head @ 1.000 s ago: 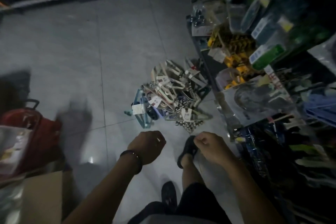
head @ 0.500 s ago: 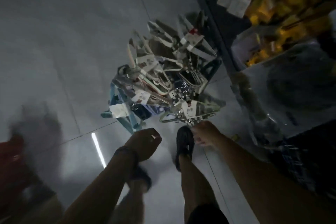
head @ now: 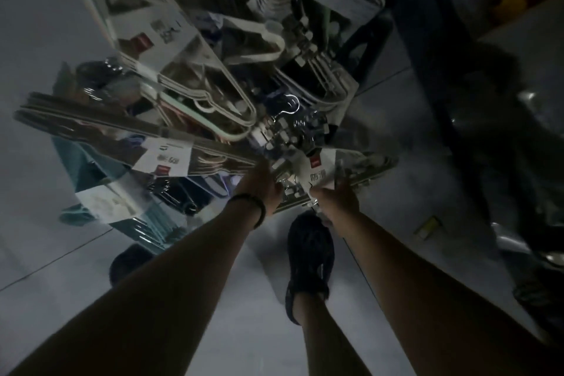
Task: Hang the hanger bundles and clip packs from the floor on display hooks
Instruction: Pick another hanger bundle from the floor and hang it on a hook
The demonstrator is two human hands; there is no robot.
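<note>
A heap of hanger bundles (head: 195, 91) and clip packs lies on the grey tiled floor, filling the upper half of the head view. At its near edge lies a clip pack (head: 320, 171) with a white paper label and metal clips. My left hand (head: 259, 183) touches the left side of this pack, fingers down among the clips. My right hand (head: 338, 195) grips its right side at the label. A long grey hanger bundle (head: 128, 134) with a white label lies to the left, and a teal hanger bundle (head: 91, 168) below it.
My dark shoe (head: 309, 253) stands on the floor just below the hands; the other shoe (head: 128, 262) is partly hidden by my left forearm. A dark shelf base (head: 457, 101) with display goods runs along the right. A small yellow tag (head: 428, 226) lies on the tiles.
I have bent down towards the heap, which now looks much bigger. Both hands moved from above my feet down onto the nearest clip pack.
</note>
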